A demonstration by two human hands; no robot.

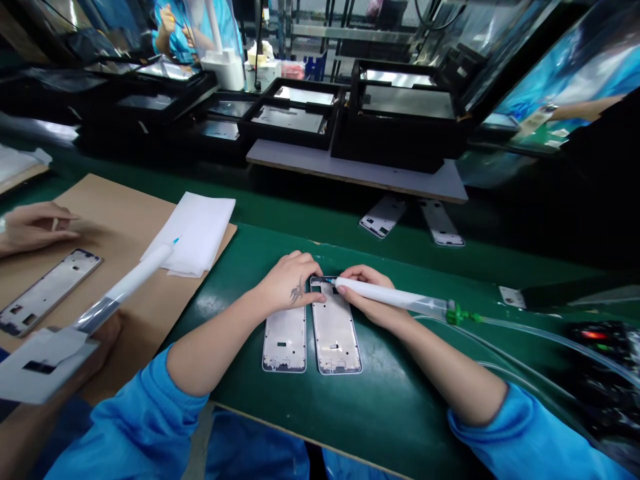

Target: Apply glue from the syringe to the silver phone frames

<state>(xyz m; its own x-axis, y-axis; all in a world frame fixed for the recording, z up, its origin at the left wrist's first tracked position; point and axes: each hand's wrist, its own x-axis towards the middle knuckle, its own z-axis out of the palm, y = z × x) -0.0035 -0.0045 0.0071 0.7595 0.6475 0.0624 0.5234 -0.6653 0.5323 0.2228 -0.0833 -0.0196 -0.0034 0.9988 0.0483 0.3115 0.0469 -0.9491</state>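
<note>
White dispenser pen (pixel 387 295) in right hand (pixel 367 297) — two phone frames (pixel 334 333) below.

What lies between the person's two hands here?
Head view: the top end of a silver metal phone frame lies between left hand and right hand.

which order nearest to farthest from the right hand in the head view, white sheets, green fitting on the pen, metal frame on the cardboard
From the right hand:
1. Green fitting, to its right, at the end of the pen.
2. White sheets, to its left, on the cardboard.
3. Metal frame, farthest left, on the cardboard.
</note>
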